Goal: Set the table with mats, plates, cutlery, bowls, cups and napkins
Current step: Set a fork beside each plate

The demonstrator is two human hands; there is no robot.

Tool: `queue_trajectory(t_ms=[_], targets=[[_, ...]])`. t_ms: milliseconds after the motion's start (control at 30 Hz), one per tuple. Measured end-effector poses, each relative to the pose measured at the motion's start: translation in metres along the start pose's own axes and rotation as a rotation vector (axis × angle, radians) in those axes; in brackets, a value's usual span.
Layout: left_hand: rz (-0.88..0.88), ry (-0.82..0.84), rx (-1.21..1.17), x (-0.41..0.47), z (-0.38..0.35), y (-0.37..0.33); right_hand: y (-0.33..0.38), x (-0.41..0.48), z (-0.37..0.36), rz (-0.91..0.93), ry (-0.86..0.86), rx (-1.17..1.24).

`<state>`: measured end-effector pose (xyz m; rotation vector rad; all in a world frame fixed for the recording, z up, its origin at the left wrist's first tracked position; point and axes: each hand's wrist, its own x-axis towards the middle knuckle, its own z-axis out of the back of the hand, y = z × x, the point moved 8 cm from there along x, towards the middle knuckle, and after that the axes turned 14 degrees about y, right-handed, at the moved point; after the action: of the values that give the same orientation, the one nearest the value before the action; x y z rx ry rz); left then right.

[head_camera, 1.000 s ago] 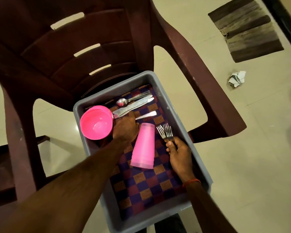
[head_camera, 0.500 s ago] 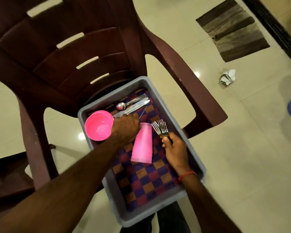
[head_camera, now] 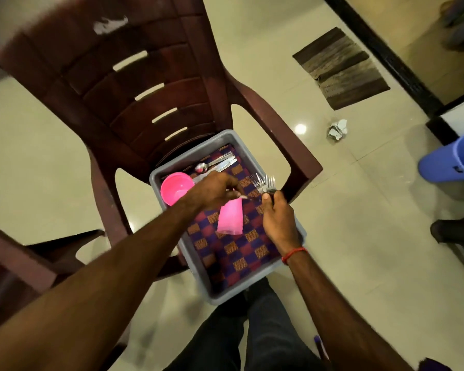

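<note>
At the bottom of the frame the person's legs in dark trousers [head_camera: 265, 330] stand right against a grey tub [head_camera: 227, 298], and both arms reach up into it.

The step in hand looks like gathering the cutlery, with nothing laid out yet. The right hand [head_camera: 279, 218], with a red thread [head_camera: 294, 254] at the wrist, has its fingers curled round the handles of a bunch of forks [head_camera: 263, 182]. Their prongs fan up and away just right of the frame's middle. The left hand [head_camera: 212, 190] crosses from the lower left and pinches a thin metal piece [head_camera: 245, 197] at its fingertips. The piece points toward the right hand, and blur hides what kind of cutlery it is. The next move probably calls for slipping it in beside the forks without loosening that bundle.

Under the hands a pink cup [head_camera: 231, 218] lies on its side on a checked mat [head_camera: 236, 250] of purple, red and orange squares that lines the tub floor. A pink bowl [head_camera: 174, 187] sits upright in the tub's left corner. At the far end lie a spoon [head_camera: 202, 167] and some knives [head_camera: 225, 164], close together.

The tub rests on the seat of a dark brown plastic chair [head_camera: 150, 76], whose slotted back fills the upper left. On the pale floor beyond are a crumpled paper [head_camera: 338, 128], a striped doormat [head_camera: 340, 68] at upper right and a blue bucket [head_camera: 450, 162] at the right edge.
</note>
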<state>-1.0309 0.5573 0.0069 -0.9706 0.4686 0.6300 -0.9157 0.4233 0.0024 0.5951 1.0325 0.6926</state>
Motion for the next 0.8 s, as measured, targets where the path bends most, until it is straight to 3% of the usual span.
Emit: queue_trajectory(t_ms=[200,433,600,800], targets=[[-0.075,-0.017,-0.222,-0.061,0.003,-0.078,0.023,-0.073,0.042,0.021,-0.026,-0.032],[-0.220,-0.080,-0.582,-0.083,-0.008,-0.174,0.010,-0.165,0.097,0.004,-0.144,0.237],[-0.315,-0.033,-0.818,-0.075,-0.050,-0.241,-0.010,-0.225,0.136,0.062,-0.359,0.315],[-0.289,0.046,-0.870,-0.060,-0.113,-0.317,-0.038,-0.292,0.185,0.176,-0.609,0.280]])
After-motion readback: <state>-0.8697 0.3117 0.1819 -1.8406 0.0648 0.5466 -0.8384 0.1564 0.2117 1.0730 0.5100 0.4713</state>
